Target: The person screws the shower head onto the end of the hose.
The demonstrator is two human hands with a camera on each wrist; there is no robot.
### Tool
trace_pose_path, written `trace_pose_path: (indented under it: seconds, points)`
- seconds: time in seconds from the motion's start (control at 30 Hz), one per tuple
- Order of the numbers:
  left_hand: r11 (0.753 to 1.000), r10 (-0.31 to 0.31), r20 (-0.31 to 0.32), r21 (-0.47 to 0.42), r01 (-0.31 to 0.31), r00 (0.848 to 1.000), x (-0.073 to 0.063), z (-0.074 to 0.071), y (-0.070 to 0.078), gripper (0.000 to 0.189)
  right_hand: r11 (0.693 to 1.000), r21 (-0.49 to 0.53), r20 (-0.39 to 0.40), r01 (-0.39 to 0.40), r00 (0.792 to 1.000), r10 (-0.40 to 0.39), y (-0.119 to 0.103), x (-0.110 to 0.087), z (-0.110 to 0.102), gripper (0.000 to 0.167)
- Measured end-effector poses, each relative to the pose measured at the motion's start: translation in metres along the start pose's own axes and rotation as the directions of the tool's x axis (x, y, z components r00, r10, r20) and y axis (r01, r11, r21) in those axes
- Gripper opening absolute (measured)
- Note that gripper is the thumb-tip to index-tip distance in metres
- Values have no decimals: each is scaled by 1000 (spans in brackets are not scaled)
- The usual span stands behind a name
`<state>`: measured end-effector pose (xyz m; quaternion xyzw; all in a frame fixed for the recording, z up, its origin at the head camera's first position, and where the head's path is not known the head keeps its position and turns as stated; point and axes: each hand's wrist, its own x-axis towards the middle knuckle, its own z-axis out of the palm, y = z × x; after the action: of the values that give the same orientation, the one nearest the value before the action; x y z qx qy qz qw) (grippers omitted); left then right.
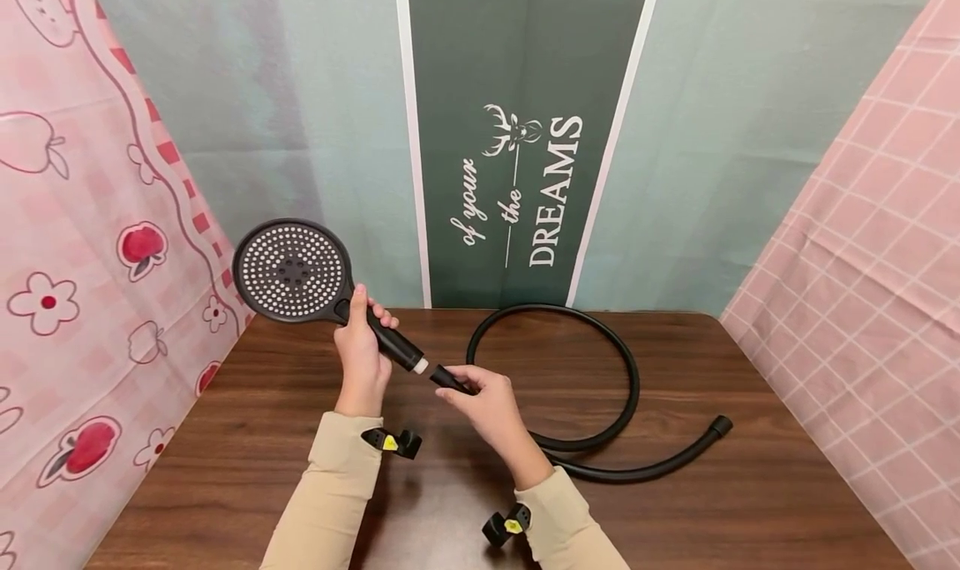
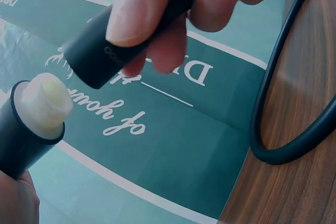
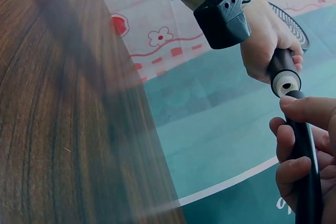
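Observation:
My left hand (image 1: pixel 362 349) grips the handle of a black shower head (image 1: pixel 294 270), its round face of pale nozzles turned toward me at the upper left. From the handle's lower end sticks a white threaded connector (image 2: pixel 48 100). Between thumb and fingers, my right hand (image 1: pixel 483 399) pinches one end of a black shower hose (image 1: pixel 628 362). That hose end (image 2: pixel 100 51) points at the connector, with a small gap between them in the head and left wrist views. In the right wrist view the connector's hollow opening (image 3: pixel 287 85) shows right above the hose end.
The hose loops over the brown wooden table (image 1: pixel 247 470), and its other end fitting (image 1: pixel 722 426) lies at the right. A green cloth with white lettering (image 1: pixel 555 191) hangs behind. Pink patterned cloths flank the table at left (image 1: pixel 97 303) and right (image 1: pixel 862 220).

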<state>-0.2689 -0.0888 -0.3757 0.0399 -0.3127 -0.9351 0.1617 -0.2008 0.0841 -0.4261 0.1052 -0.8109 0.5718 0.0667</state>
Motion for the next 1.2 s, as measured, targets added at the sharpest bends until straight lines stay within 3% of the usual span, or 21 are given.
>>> trace_pose_path:
  seconds: [0.23, 0.6, 0.9, 1.2]
  points:
    - [1000, -1, 0, 0, 1, 1000, -2, 0, -3, 33, 998, -22, -66, 56, 996, -58, 1, -2, 1, 27]
    - [1000, -3, 30, -9, 3, 1000, -7, 3, -7, 34, 983, 20, -164, 184, 970, -178, 10, -4, 8, 26]
    - [1000, 9, 43, -28, -8, 999, -9, 3, -11, 32, 977, -10, -169, 214, 963, -212, 10, -3, 10, 26]
    - [1000, 16, 64, 11, -17, 998, -12, 4, -14, 32, 972, -18, -159, 233, 959, -233, 10, -4, 8, 27]
